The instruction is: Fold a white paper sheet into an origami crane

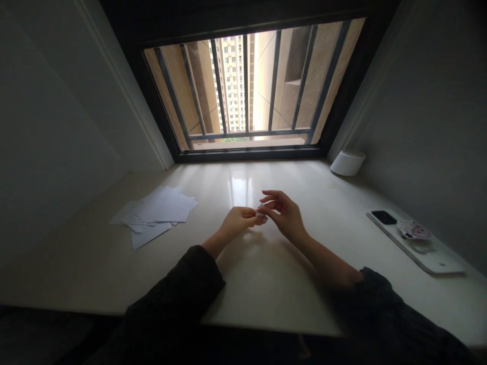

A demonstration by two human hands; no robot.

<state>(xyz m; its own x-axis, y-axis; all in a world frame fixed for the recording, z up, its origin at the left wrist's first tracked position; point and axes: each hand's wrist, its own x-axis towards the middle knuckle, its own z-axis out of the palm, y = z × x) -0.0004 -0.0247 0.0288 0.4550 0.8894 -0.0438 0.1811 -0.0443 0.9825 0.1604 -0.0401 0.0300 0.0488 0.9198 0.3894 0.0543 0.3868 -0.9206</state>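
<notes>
My left hand (240, 223) and my right hand (283, 213) meet just above the middle of the pale tabletop (266, 284). Both pinch a tiny pale object (261, 213) between their fingertips; it is too small to name. The left fingers are curled into a loose fist round it. On the right hand the thumb and forefinger close on it while the other fingers fan out. Dark sleeves cover both forearms.
A loose pile of white paper sheets (154, 215) lies at the left. A white phone (414, 241), face down with a round grip on its back, lies at the right. A small white round device (347, 162) stands in the far right corner below the barred window (251, 86).
</notes>
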